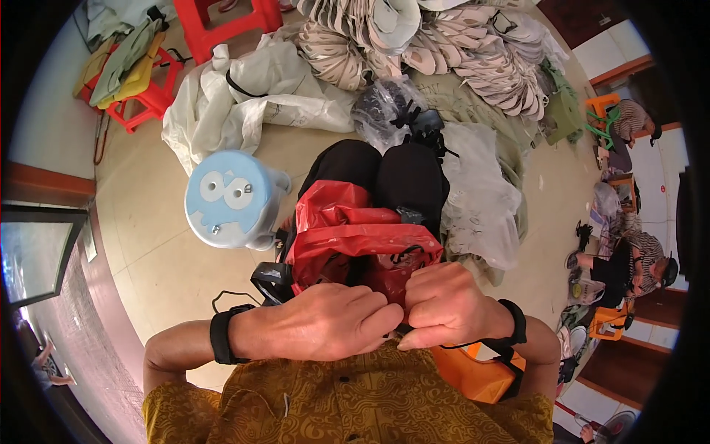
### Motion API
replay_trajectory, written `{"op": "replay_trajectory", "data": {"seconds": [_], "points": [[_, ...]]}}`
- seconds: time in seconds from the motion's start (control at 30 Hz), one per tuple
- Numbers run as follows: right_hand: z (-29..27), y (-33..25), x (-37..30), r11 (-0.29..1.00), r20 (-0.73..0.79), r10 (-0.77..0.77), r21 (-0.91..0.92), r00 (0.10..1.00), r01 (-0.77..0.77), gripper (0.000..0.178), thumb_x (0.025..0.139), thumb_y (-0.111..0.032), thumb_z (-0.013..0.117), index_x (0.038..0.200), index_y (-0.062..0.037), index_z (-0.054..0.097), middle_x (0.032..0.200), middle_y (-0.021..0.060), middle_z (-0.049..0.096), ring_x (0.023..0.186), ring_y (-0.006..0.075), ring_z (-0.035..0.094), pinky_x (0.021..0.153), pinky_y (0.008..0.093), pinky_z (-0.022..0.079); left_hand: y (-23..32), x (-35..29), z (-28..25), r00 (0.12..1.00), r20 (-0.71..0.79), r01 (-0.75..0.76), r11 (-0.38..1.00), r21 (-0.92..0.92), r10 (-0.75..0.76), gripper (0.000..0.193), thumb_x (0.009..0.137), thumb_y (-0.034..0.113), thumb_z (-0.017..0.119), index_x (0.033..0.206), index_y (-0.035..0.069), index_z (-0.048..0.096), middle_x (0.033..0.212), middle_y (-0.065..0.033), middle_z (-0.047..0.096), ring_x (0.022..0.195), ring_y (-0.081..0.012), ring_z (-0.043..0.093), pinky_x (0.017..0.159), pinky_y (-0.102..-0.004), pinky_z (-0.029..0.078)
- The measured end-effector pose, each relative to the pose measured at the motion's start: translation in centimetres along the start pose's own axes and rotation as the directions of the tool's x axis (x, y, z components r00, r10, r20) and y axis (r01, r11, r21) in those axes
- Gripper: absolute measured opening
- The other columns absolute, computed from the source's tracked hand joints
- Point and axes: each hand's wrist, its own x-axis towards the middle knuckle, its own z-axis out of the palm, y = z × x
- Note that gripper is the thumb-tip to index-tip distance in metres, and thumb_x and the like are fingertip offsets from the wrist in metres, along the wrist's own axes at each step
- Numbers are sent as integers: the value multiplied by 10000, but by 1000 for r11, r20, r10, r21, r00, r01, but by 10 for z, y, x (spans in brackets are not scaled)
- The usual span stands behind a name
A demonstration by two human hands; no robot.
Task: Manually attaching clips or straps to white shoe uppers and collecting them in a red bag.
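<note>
The left hand and the right hand meet knuckle to knuckle, or nearly so, in front of the patterned golden-brown shirt, backs upward and fingers curled inward. A bit of something dark shows in the narrow space between them, but I cannot tell whether either hand is clamped on it, because the fingers hide whatever may be pinched. The red plastic bag lies just beyond the grip, spread over the lap, its near edge partly behind the knuckles and its open folds shadowed inside. Farther past it rise two knees in black trousers. Each wrist behind the grip wears a black wristband. Just left of the left hand sits a black boxy object, and well out to the left of the grip, past the bag, stands a pale blue plastic stool with a cartoon face. Near the right forearm, closer to the body than the grip, is an orange plastic seat. Far ahead of the hands, a crumpled white sack lies on the left, with fanned stacks of pale shoe uppers to its right.
</note>
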Motion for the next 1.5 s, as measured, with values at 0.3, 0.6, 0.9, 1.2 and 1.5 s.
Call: {"op": "replay_trajectory", "data": {"seconds": [0.3,0.6,0.9,1.2,1.5], "points": [[-9,-14,10,990,114,101,-110,988,-89,266,643,-236,671,540,-64,498,544,47,458,517,236,484,480,339,389,5,4,-7,999,0,-34,999,2,34,168,696,111,582,773,32,455,637,-53,399,513,-161,457,412,-265,386],[-2,-15,9,948,63,10,317,998,-29,324,651,-199,690,508,-41,446,523,69,413,499,249,455,450,336,346,8,9,-7,966,-173,-197,980,5,194,174,674,112,606,754,21,481,593,-23,348,495,-137,411,424,-250,373],[10,-8,8,881,2,-42,473,999,36,360,655,-183,700,502,-28,414,512,72,383,481,252,429,431,342,311,-1,2,8,966,-214,-203,934,-295,143,138,728,86,595,803,16,502,611,-43,374,512,-195,439,437,-288,383],[11,-1,5,877,-20,-50,478,999,53,369,630,-168,719,494,-38,401,508,62,366,474,243,414,426,336,304,-3,-3,30,929,-368,-226,836,-501,31,176,729,47,597,879,8,516,678,-81,470,538,-242,475,450,-312,387],[0,-4,8,991,-60,-56,120,997,63,361,589,-189,730,489,-59,408,521,50,379,483,241,417,442,347,313,-2,-2,17,921,-384,-53,959,-279,-61,264,652,32,619,906,21,547,835,-89,521,761,-272,524,654,-368,422]]}}
